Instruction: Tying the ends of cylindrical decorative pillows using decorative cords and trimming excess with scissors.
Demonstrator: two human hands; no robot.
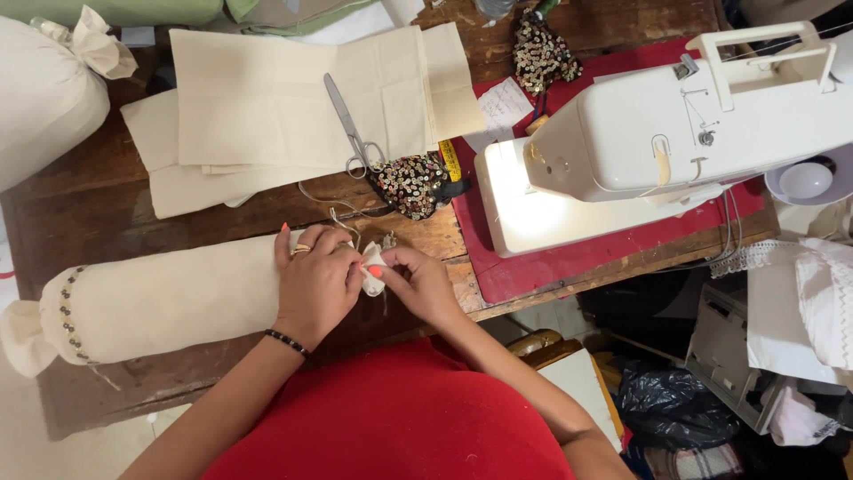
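A long cream bolster pillow lies across the wooden table, with a band of dark sequins near its gathered left end. My left hand, wearing a ring and a beaded bracelet, wraps around the bolster's right end. My right hand pinches the bunched cream fabric tip of that end between thumb and fingers. A thin cord trails from the tip toward the scissors.
Metal scissors rest on stacked cream fabric pieces. Sequined trim lies beside a white sewing machine on a red mat. Another cream bolster sits at the back left. Bags and boxes crowd the floor at right.
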